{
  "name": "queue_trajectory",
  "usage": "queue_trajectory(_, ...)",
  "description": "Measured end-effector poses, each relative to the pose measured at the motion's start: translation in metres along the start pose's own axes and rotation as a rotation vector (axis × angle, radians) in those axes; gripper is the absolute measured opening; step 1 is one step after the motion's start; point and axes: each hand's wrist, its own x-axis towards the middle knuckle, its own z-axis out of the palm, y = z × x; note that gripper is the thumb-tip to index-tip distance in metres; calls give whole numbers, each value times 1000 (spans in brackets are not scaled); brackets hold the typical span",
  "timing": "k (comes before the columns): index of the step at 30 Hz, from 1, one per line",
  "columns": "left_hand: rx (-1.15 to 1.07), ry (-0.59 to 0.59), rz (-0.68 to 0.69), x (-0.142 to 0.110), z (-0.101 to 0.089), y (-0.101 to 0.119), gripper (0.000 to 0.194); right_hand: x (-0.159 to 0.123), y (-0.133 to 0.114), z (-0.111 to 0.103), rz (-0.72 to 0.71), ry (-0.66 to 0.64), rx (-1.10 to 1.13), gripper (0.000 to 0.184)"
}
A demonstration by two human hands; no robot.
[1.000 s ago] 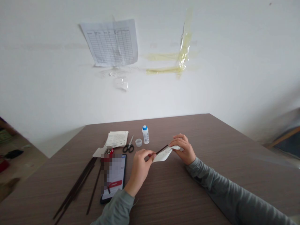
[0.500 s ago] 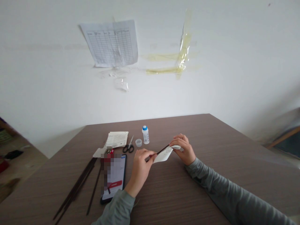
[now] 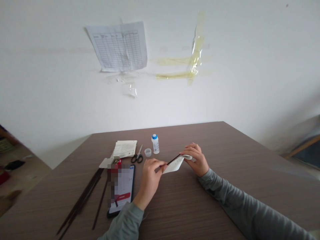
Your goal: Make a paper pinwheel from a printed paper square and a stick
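Note:
Between my two hands, just over the table, is a small piece of printed white paper [image 3: 175, 164] with a thin dark stick [image 3: 173, 159] along its upper edge. My left hand [image 3: 151, 178] pinches the paper and stick at the left end. At the right end my right hand [image 3: 197, 160] is closed on the paper, which curls under its fingers. Beyond the hands stands a white glue bottle [image 3: 155, 146] with a blue top. A translucent cap [image 3: 148, 152] sits beside the bottle, and black-handled scissors [image 3: 137, 157] lie to its left.
A phone [image 3: 123, 190] lies left of my left forearm. Several long dark sticks [image 3: 81, 200] and one separate stick [image 3: 100, 203] are further left. Behind the phone are a small open box [image 3: 107, 162] and a stack of printed papers [image 3: 125, 148]. The wall rises behind the table [image 3: 237, 160].
The sheet's lower edge has shifted very slightly between my fingers. Both hands stay in almost the same place, and the other things have not moved.

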Motion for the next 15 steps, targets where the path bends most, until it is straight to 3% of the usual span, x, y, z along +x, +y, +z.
queue_trajectory(6, 10, 8, 27, 2, -1, -4, 31, 2, 0, -1, -77, 21, -21, 15)
queue_trajectory(15, 48, -94, -53, 6, -7, -1, 33, 3, -3, -9, -2, -95, -1, 14)
